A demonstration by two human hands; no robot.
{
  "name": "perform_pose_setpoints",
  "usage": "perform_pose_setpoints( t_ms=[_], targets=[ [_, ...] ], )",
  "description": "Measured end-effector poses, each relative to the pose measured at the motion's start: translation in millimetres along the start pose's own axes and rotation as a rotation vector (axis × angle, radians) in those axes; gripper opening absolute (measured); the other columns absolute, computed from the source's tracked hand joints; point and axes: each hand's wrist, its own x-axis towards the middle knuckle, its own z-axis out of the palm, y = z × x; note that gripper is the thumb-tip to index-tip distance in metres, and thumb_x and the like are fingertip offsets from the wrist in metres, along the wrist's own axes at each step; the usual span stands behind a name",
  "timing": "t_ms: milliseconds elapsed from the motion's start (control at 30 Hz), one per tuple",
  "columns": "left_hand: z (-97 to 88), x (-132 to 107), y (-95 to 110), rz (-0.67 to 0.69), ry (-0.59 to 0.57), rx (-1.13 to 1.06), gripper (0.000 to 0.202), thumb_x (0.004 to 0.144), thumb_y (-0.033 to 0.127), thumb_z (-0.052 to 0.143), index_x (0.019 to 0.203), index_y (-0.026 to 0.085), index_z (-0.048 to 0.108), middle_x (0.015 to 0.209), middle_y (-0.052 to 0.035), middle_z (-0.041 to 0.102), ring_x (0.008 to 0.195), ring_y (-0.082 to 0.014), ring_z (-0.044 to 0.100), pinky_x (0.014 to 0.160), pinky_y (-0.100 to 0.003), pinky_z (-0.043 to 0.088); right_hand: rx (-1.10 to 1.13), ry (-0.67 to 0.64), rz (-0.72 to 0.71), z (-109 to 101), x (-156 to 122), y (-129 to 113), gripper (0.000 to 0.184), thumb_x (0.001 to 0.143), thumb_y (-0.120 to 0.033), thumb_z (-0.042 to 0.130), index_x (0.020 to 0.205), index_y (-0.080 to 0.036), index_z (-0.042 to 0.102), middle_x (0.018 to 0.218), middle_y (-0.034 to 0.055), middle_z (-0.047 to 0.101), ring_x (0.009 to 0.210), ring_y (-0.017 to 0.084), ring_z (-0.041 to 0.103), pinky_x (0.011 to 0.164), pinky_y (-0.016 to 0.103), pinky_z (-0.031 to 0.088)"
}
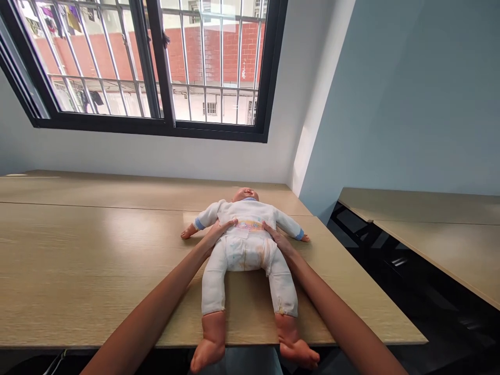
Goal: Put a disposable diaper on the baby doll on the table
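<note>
A baby doll [250,211] lies on its back on the wooden table, head toward the window and arms spread out. It has a white top with blue cuffs, white legs and bare feet that reach past the table's front edge. Around its hips is a white diaper [244,255] with a coloured band at the waist. My left hand [219,232] holds the doll's waist on the left side, thumb over the front. On the opposite side, my right hand [278,238] grips the waist likewise. The fingers behind the thumbs are mostly hidden.
The light wooden table [97,260] runs far to the left and ends on the right in a slanted edge. Beyond a dark gap stands a second table [437,224]. A barred window [156,67] is set in the wall behind.
</note>
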Motion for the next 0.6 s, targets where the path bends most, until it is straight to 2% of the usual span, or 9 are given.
perform_pose_setpoints(
  t_ms=[100, 233, 300, 400, 500, 600],
  targets=[
    [2.5, -4.7, 10.7, 0.065, 0.054, 0.070, 0.040, 0.068, 0.034, 0.081, 0.104, 0.020, 0.070, 0.106, -0.0114, 0.076, 0.107, -0.0322, 0.069, 0.089, -0.040, 0.059, -0.165, -0.024, 0.024, 9.2, -10.4, -10.9, 0.066, 0.075, -0.055, 0.075, 0.126, -0.015, 0.058, 0.105, 0.0122, 0.072, 0.100, 0.031, 0.070, 0.082, 0.042, 0.059],
    [12.9, -15.0, 31.5, 0.134, 0.041, 0.117, 0.044, 0.066, 0.033, 0.082, 0.104, 0.017, 0.067, 0.094, -0.0081, 0.075, 0.094, -0.0298, 0.070, 0.077, -0.035, 0.057, -0.329, -0.010, -0.095, 23.4, -24.4, -34.3, 0.061, 0.075, -0.064, 0.069, 0.122, -0.027, 0.060, 0.105, 0.0080, 0.072, 0.107, 0.031, 0.067, 0.088, 0.043, 0.059],
    [21.0, -25.0, 43.8, 0.165, 0.068, 0.115, 0.046, 0.066, 0.035, 0.082, 0.104, 0.015, 0.066, 0.091, -0.0078, 0.074, 0.093, -0.0310, 0.069, 0.075, -0.035, 0.057, -0.376, -0.017, -0.149, 28.6, -32.2, -47.2, 0.063, 0.075, -0.066, 0.068, 0.124, -0.028, 0.059, 0.109, 0.0082, 0.071, 0.111, 0.031, 0.065, 0.090, 0.044, 0.058],
    [34.7, -48.2, 61.5, 0.185, 0.123, 0.118, 0.058, 0.061, 0.040, 0.085, 0.109, 0.015, 0.064, 0.099, -0.0100, 0.073, 0.100, -0.0368, 0.067, 0.075, -0.039, 0.057, -0.324, -0.029, -0.184, 31.9, -48.0, -61.3, 0.074, 0.073, -0.070, 0.068, 0.131, -0.027, 0.054, 0.119, 0.0100, 0.068, 0.116, 0.033, 0.062, 0.092, 0.045, 0.057],
    [45.1, -79.8, 74.1, 0.233, 0.133, 0.197, 0.068, 0.054, 0.041, 0.087, 0.114, 0.021, 0.062, 0.107, -0.0101, 0.073, 0.109, -0.0425, 0.064, 0.081, -0.045, 0.057, -0.206, -0.007, -0.204, 29.0, -71.8, -65.8, 0.088, 0.067, -0.079, 0.068, 0.135, -0.024, 0.051, 0.127, 0.0121, 0.065, 0.123, 0.035, 0.059, 0.095, 0.046, 0.056],
    [45.6, -116.5, 73.2, 0.253, 0.117, 0.329, 0.077, 0.049, 0.038, 0.089, 0.120, 0.032, 0.060, 0.111, -0.0061, 0.072, 0.112, -0.0427, 0.062, 0.088, -0.051, 0.057, -0.219, 0.055, -0.251, 18.3, -105.3, -62.8, 0.100, 0.058, -0.084, 0.070, 0.135, -0.022, 0.055, 0.119, 0.0146, 0.069, 0.123, 0.038, 0.058, 0.094, 0.048, 0.056]
  ],
)
